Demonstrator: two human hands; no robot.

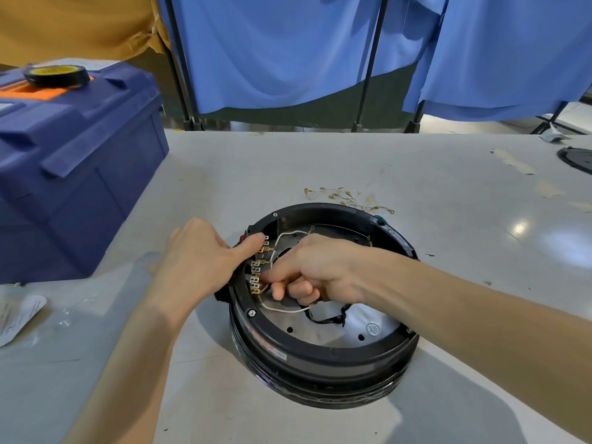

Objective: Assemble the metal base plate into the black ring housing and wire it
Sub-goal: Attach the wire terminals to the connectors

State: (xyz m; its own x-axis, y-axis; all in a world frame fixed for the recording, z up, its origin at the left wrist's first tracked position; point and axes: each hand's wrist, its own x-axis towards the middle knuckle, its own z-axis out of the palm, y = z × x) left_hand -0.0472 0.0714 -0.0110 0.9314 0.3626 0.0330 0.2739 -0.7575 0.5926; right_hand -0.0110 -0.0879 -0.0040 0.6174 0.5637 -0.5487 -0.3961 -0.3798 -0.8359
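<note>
Blue curtains (288, 49) hang on black stands behind your pale grey table (320, 161). At your left a blue toolbox (80, 161) sits on the table with a black tape roll (57, 75) lying flat on its lid. A printed label in clear plastic (19, 315) lies at the near left edge. Beyond the work, a loose tangle of brass terminals (349, 197) is scattered on the table, just past the far rim. A dark round part (576, 158) is cut off at the right edge, well apart from everything else.

The black ring housing (320, 357) lies flat in the middle of the table, close to you, open side up. The metal base plate (323, 328) sits inside it, shiny, with small holes and a stamped mark. A terminal row (255, 280) of brass tabs runs along the inner left wall. A white wire (288, 233) arcs across the plate from the far side toward those tabs, and a black wire (330, 320) lies looped on the plate below your right wrist.

Your left hand (198, 254) grips the housing's left wall, thumb hooked over the rim beside the tabs. Your right hand (320, 264) reaches in over the plate, hiding its centre. Its fingers are curled, with forefinger and thumb pinching the white wire's end at the terminal row.
</note>
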